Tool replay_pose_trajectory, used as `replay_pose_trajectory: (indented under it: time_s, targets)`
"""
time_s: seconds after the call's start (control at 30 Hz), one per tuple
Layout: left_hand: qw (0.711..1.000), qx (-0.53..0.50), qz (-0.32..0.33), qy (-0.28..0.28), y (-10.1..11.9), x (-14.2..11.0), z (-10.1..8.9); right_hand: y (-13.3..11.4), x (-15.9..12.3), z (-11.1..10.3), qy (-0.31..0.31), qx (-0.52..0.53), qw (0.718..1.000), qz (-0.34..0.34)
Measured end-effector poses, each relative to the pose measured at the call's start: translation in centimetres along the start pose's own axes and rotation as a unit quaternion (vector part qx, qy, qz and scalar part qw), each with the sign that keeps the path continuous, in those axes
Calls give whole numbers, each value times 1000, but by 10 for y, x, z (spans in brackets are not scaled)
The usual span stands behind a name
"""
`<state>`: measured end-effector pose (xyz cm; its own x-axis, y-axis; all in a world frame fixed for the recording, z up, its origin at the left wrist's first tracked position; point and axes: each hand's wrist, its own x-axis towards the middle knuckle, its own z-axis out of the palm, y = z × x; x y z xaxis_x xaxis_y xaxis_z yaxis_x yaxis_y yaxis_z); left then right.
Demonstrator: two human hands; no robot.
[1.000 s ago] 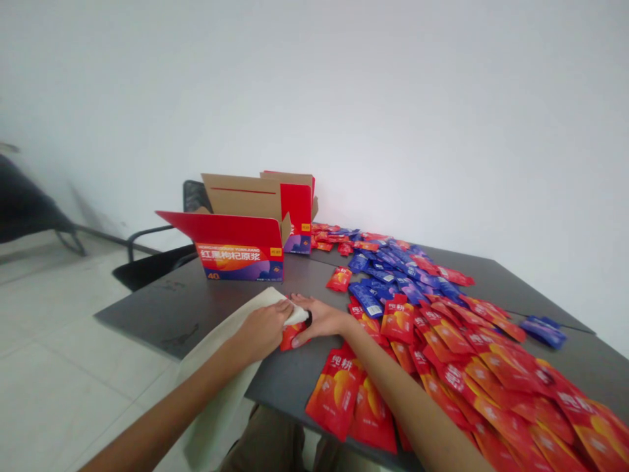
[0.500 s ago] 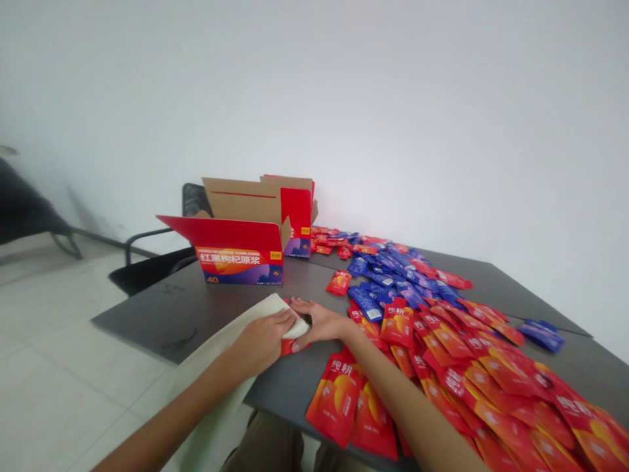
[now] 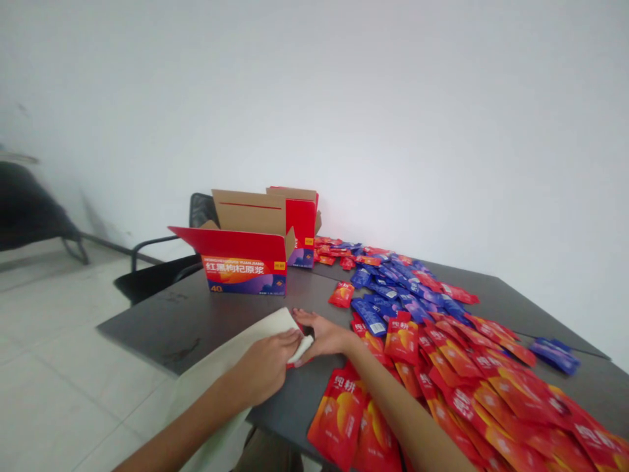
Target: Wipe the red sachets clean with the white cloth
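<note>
A red packet (image 3: 291, 365), on the worktop (image 3: 162, 318) at lower centre, is now almost hidden beneath a pale cloth (image 3: 268, 326); more red was exposed a second ago, so its face is mostly covered. The cloth is gripped by the bunched left hand (image 3: 268, 364); the packet is flanked by the half-open right hand (image 3: 324, 336).

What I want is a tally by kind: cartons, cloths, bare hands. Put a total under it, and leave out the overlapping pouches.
Cartons (near carton, far carton): 2
Pale cloth: 1
Bare hands (left hand, right hand): 2
Total: 5
</note>
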<state>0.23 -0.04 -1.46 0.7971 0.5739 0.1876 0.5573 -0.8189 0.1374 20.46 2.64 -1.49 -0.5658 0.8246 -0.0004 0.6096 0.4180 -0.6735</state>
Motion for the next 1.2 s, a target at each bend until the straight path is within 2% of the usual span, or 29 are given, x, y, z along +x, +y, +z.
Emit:
replay_pose_trajectory:
  time_s: [0.07,0.27,0.47,0.7,0.9,0.97,1.1,1.2]
  targets:
    - [1000,-3,-2,3,1,0,-1,-1,0,0,2,-3,1000,1]
    - [995,38,-96,14,-15,19,-5,-1,-2,-1,3,19,1000,7]
    - [1000,-9,15,13,3,1,-1,4,1,1,-2,9,1000,-17]
    - [996,6,-84,34,-18,18,-3,-3,-2,-1,4,22,1000,20]
    - [1000,-17,6,24,1,-2,4,4,1,1,1,7,1000,-2]
    - [999,-16,-12,32,-2,-2,4,3,0,1,-2,6,1000,-4]
    - [995,2,-88,38,-20,14,-2,-6,-3,-3,-2,19,1000,17]
    - [996,15,-81,29,-19,14,-3,-8,-4,-3,-7,17,1000,21]
